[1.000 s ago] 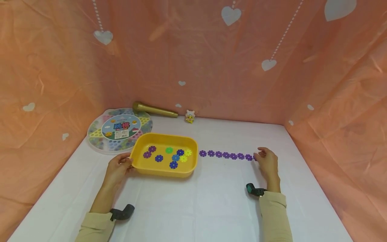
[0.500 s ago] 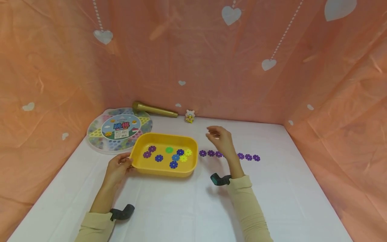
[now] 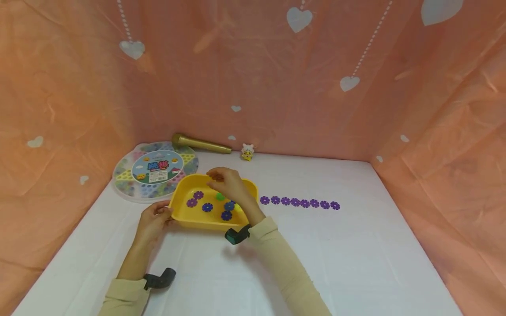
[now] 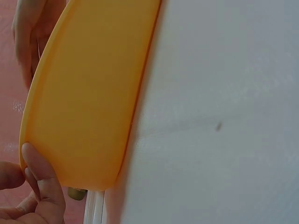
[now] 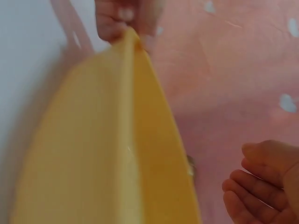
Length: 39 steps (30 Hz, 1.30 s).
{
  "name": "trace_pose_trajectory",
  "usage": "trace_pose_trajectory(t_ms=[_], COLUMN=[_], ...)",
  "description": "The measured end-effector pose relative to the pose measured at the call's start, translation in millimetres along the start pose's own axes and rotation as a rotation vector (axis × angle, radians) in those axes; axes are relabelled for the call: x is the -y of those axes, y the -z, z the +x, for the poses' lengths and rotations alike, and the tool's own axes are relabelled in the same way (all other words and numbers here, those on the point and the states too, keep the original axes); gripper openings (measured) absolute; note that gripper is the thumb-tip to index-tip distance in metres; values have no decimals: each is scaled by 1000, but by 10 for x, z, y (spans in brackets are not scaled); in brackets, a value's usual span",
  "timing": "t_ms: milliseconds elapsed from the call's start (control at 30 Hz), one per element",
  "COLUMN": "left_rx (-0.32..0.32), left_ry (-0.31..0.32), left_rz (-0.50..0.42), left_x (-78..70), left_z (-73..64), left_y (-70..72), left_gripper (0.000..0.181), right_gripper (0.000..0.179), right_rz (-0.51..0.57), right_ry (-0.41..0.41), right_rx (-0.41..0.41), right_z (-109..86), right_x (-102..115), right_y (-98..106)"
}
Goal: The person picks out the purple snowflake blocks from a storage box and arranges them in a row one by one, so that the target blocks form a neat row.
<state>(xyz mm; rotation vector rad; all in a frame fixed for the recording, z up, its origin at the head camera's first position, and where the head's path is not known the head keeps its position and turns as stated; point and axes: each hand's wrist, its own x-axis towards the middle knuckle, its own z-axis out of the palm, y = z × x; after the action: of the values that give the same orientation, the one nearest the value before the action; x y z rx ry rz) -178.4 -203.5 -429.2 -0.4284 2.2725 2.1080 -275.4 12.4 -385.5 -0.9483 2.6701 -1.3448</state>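
Note:
My left hand [image 3: 154, 219] pinches the left rim of a yellow plastic tray [image 3: 186, 223], thumb and fingers at its corner, as the left wrist view also shows. Inside lie several flower-shaped discs: purple ones [image 3: 192, 202] on the left, blue ones [image 3: 207, 207], and a green one [image 3: 219, 197], with yellow partly hidden under my right arm. Over the tray hovers my right hand [image 3: 229, 182], fingers loosely bent with nothing between them. In the right wrist view, that hand [image 5: 266, 182] stands apart from the tray's wall. A row of purple flower discs [image 3: 295, 202] stretches right of the tray.
Behind the tray at left lies a round Chinese checkers set [image 3: 158, 169], with a gold microphone [image 3: 201, 144] at its upper edge. A small white-and-yellow figurine [image 3: 247, 152] stands near the back. Peach curtains [image 3: 257, 79] with white hearts enclose the white table [image 3: 356, 263].
My right hand has left the right end of the purple row and swung left over the tray, uncovering the whole row. My left hand stays at the tray's rim.

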Motion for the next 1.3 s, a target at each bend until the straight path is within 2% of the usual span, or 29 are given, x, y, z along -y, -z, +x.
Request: trace_pose_trajectory(t_ms=[300, 500, 633, 867, 1100, 1200, 1300], left_rx=[2, 1, 0, -6, -5, -4, -4], left_ry=[19, 4, -6, -5, 14, 13, 9], left_rz=[-16, -21, -15, -2, -10, -12, -14], left_x=[-8, 20, 23, 4, -7, -3, -3], left_z=[-13, -12, -15, 5, 5, 3, 3], left_y=[5, 12, 3, 1, 0, 4, 9], left_gripper=[44, 44, 43, 43, 43, 43, 44], right_gripper=[34, 34, 37, 35, 38, 36, 32], right_rz=[-103, -159, -143, -148, -161, -188, -280], right_ry=[-65, -58, -90, -57, -122, -119, -71], right_rx=[122, 157, 185, 230, 233, 248, 288], right_z=[160, 219, 231, 221, 180, 183, 193], right_x=[106, 103, 121, 76, 31, 13, -10], right_y=[-434, -622, -688, -763, -797, -813, -837])
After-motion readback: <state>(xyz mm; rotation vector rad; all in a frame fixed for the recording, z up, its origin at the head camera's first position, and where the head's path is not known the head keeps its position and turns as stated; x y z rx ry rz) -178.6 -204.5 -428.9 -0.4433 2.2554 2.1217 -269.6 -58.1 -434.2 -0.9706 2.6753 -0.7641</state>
